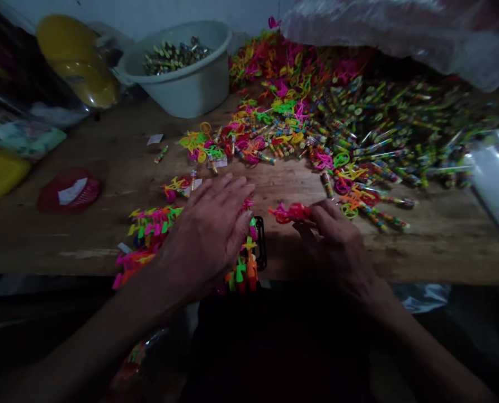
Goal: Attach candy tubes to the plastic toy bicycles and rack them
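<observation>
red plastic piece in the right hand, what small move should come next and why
Probably a short move left with the red piece, toward the rows of bright plastic pieces: the right hand already grips it just beside them, and the left hand is spread over them.

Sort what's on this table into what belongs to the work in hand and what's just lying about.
Likely in the work:
- red plastic piece, in the right hand
- bright plastic rows by the left hand
- patterned tubes

Apparently just lying about:
- red basket
- yellow-topped object
</observation>
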Demonstrator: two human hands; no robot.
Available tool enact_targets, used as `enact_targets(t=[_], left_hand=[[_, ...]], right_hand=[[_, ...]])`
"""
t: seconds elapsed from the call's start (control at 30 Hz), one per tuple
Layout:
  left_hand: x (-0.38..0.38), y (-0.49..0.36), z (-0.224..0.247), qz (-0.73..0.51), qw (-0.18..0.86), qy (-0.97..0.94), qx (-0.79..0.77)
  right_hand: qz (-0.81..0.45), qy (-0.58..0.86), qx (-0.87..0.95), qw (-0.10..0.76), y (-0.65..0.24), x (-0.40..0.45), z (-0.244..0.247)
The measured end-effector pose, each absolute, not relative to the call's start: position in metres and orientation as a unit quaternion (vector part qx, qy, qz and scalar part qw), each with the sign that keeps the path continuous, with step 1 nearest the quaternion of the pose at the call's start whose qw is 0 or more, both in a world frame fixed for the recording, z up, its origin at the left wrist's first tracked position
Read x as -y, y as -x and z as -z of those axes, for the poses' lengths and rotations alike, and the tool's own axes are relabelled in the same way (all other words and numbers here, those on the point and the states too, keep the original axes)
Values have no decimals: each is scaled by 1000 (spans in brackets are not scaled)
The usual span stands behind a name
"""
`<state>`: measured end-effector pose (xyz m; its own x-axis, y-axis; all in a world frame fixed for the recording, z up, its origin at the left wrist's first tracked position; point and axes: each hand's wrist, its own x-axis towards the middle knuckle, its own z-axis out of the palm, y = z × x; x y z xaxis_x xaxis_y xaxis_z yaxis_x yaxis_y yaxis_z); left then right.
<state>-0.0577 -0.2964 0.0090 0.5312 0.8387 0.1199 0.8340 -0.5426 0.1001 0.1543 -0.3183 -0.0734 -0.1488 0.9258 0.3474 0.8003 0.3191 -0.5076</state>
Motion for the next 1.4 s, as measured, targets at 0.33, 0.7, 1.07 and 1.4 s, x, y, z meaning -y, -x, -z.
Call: enact_targets(t=[0.33, 0.7, 1.07, 1.4], left_hand=[[312, 58, 15, -45, 17, -871, -489], [315, 58, 15, -52, 13, -867, -495], [315, 62, 0, -85, 112, -851, -506], [318, 38, 9, -25, 40, -868, -494]], right_hand=[[-344, 524, 656, 421, -127, 364, 88], [-360, 478, 658, 456, -109, 371, 103], [-187, 435, 752, 459, -96, 368, 100], [-221, 442, 733, 467, -89, 368, 106]])
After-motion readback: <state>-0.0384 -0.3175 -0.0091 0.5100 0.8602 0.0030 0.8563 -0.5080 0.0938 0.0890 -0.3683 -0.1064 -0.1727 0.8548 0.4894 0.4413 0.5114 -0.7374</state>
